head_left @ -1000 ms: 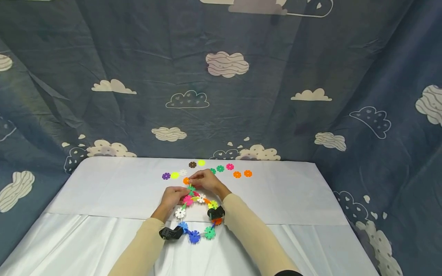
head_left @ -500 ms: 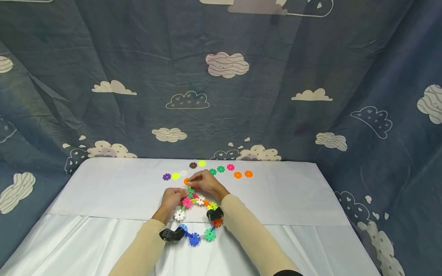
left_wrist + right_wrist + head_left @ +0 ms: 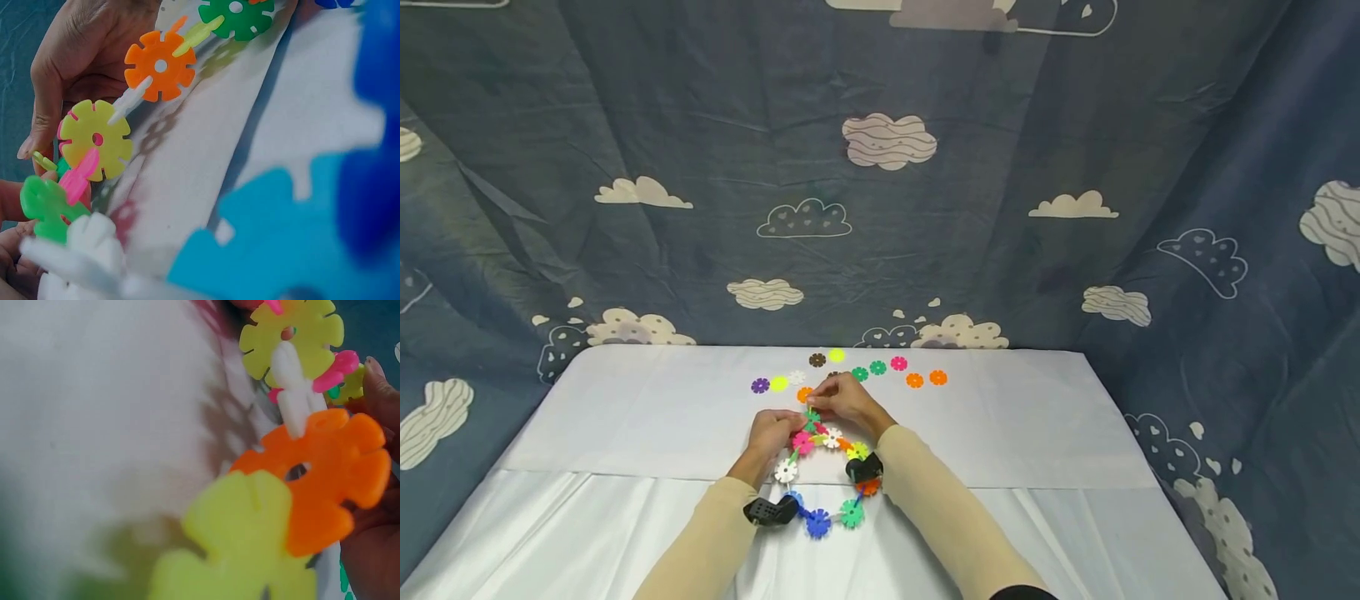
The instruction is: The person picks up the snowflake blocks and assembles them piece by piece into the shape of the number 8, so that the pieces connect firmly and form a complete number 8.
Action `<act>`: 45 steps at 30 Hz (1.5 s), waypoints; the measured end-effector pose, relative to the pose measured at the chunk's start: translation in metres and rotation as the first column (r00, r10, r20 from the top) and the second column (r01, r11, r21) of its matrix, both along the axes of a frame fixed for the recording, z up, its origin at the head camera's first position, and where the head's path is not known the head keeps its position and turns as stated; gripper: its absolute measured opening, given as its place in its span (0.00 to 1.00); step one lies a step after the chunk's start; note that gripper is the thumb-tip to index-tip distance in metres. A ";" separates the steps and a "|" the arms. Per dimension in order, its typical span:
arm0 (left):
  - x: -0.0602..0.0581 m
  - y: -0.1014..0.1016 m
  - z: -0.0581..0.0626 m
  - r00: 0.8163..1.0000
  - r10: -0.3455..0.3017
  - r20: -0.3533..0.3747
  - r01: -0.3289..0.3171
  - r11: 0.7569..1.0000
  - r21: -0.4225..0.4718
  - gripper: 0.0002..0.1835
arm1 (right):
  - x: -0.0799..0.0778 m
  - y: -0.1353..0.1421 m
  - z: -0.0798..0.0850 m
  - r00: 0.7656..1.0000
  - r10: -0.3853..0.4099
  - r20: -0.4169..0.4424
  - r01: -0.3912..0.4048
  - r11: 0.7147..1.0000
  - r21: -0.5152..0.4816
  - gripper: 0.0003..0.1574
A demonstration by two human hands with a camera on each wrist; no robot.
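A ring of notched plastic flower discs, slotted together in many colours, hangs below both hands; a dark blue disc (image 3: 818, 523) forms its near end. My left hand (image 3: 772, 432) grips the ring's far side, beside a green disc (image 3: 812, 421) and a pink disc (image 3: 802, 442). At that green disc, my right hand (image 3: 847, 402) pinches a small yellow disc (image 3: 353, 385), seen edge-on near its thumb in the right wrist view. An orange disc (image 3: 160, 65) and a larger yellow disc (image 3: 103, 134) show linked in the left wrist view. Fingers hide part of the join.
Loose discs lie flat on the white table beyond the hands: purple (image 3: 761, 386), brown (image 3: 817, 360), pink (image 3: 898, 363), orange (image 3: 937, 377) and several others. A dark cloud-patterned cloth (image 3: 925, 250) hangs behind the table.
The ring and both hands have shifted very slightly to the left and toward the body. The right hand has drawn a little nearer, uncovering more of the loose discs behind it. Both grips persist.
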State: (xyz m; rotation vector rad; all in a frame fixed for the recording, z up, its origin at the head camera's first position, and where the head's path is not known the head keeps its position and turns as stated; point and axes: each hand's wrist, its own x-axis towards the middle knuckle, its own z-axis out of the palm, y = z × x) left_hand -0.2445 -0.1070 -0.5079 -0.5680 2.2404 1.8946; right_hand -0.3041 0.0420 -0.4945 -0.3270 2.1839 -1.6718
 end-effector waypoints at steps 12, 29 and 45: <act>-0.003 -0.008 0.000 0.990 -0.140 0.028 0.139 0.990 0.009 0.14 | -0.005 0.008 0.008 0.993 0.101 -0.060 -0.090 0.983 0.163 0.11; -0.008 0.000 0.002 0.980 -0.196 0.027 0.195 0.980 0.033 0.22 | -0.008 0.018 0.009 0.993 0.092 -0.071 -0.083 0.990 0.116 0.26; -0.004 -0.009 0.000 0.991 -0.127 0.036 0.115 0.964 0.239 0.28 | -0.018 0.097 0.007 0.956 -0.280 -0.086 0.287 0.954 0.084 0.19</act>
